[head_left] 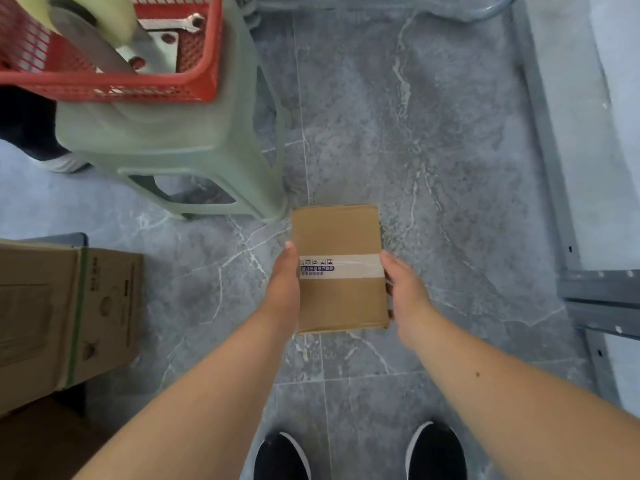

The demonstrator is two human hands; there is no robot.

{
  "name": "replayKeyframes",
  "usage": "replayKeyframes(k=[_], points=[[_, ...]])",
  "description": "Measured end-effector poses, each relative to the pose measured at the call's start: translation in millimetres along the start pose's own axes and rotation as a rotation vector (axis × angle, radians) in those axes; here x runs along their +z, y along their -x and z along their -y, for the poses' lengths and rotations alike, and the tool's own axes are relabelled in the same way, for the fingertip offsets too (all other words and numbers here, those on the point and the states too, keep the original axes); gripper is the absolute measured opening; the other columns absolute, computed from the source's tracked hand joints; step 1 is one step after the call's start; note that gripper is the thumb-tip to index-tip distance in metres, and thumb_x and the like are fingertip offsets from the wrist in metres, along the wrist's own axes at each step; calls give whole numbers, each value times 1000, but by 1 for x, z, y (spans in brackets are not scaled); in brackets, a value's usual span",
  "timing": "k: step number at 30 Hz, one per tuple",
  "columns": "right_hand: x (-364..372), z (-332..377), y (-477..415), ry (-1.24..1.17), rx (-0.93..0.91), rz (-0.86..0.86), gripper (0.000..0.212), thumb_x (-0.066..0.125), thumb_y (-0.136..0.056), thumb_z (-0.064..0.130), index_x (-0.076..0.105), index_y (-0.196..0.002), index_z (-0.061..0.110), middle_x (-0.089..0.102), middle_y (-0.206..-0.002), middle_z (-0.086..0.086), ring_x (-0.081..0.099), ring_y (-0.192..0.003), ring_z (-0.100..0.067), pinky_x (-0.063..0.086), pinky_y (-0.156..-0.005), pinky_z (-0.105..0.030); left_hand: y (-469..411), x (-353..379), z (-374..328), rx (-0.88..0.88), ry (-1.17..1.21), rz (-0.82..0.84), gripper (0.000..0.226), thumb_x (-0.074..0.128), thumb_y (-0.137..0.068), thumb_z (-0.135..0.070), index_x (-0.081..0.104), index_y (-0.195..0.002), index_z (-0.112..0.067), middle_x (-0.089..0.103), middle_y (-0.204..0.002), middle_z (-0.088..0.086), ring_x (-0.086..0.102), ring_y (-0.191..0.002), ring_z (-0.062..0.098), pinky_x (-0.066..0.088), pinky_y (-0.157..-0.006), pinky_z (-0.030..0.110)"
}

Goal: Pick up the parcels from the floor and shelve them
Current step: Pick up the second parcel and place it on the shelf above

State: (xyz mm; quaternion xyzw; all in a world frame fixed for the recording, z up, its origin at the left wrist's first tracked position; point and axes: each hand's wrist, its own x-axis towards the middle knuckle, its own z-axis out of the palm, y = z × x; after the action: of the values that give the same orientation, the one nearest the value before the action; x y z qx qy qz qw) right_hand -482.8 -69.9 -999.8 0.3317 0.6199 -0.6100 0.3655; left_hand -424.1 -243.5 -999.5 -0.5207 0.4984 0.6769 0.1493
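A small brown cardboard parcel [337, 237] with a white tape band across its top sits over the grey marble floor in the middle of the view. My left hand [284, 285] is against its left side, thumb along the edge. My right hand [405, 289] is against its right side, fingers curled under the edge. Whether the parcel rests on the floor or is lifted cannot be told.
A green plastic stool [180, 143] carrying a red basket [114, 81] of tools stands at the upper left, close to the parcel. A large cardboard box [69, 313] sits at the left. Grey metal shelf framing [571, 258] runs along the right. My shoes [433, 452] are below.
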Motion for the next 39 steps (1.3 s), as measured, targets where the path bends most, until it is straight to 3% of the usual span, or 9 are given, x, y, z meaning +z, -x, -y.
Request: replayKeyframes(k=[4, 7, 16, 20, 24, 26, 30, 34, 39], points=[[2, 0, -7, 44, -34, 21, 39, 61, -105, 41, 68, -138, 22, 74, -127, 0, 70, -111, -16, 56, -96, -38, -1, 9, 8, -56, 77, -38, 71, 37, -101, -77, 59, -151, -31, 67, -148, 3, 61, -138, 29, 42, -122, 55], [1, -2, -2, 37, -56, 17, 19, 61, -105, 38, 75, -114, 28, 78, -108, 6, 73, -100, -15, 57, -92, -37, 4, 12, 7, -63, 75, -78, 74, 36, -100, -80, 58, -152, -32, 64, -150, 3, 58, -141, 31, 38, -124, 57], [-14, 19, 54, 123, -181, -114, 12, 67, -102, 31, 75, -110, 27, 79, -105, 6, 75, -97, -15, 54, -79, -32, 67, 33, -31, -90, 90, -71, 72, 31, -101, -79, 71, -137, -31, 77, -131, 4, 71, -121, 30, 51, -114, 54], [-19, 50, 99, 142, -201, -123, 24, 68, -100, 32, 70, -123, 28, 77, -110, 10, 72, -103, -14, 54, -86, -35, 113, 42, -65, -45, 64, -64, 70, 31, -101, -79, 74, -132, -33, 79, -124, 0, 75, -110, 22, 60, -89, 40], [-21, 94, 154, 137, -218, -138, 14, 68, -98, 36, 68, -112, 34, 75, -110, 10, 71, -100, -12, 56, -84, -38, 175, 50, -105, -39, 96, -69, 72, 35, -100, -80, 70, -139, -30, 75, -133, 3, 71, -120, 28, 54, -110, 53], [-23, 122, 184, 156, -232, -133, 17, 66, -100, 38, 67, -116, 34, 71, -112, 13, 67, -101, -8, 53, -81, -32, 204, 52, -128, -46, 135, -52, 72, 37, -100, -80, 72, -136, -28, 77, -129, 5, 73, -117, 29, 55, -109, 56], [-26, 175, 239, 150, -250, -105, 38, 65, -102, 37, 62, -135, 17, 67, -127, 1, 65, -115, -21, 52, -103, -43, 257, 53, -176, 25, 137, -35, 61, 39, -101, -77, 81, -116, -34, 83, -117, 3, 77, -108, 27, 59, -100, 51], [-26, 228, 299, 68, -271, -83, 25, 65, -102, 33, 68, -121, 17, 73, -115, -3, 70, -97, -19, 54, -79, -33, 313, 58, -227, 27, 183, -15, 66, 41, -98, -81, 84, -107, -32, 85, -111, 2, 77, -109, 29, 57, -105, 56], [-33, 292, 376, 14, -354, -97, 26, 65, -102, 35, 71, -117, 15, 75, -123, -16, 70, -113, -35, 56, -103, -52, 386, 67, -287, 101, 203, 2, 61, 43, -98, -79, 87, -86, -38, 86, -98, -5, 78, -97, 21, 59, -81, 41]])
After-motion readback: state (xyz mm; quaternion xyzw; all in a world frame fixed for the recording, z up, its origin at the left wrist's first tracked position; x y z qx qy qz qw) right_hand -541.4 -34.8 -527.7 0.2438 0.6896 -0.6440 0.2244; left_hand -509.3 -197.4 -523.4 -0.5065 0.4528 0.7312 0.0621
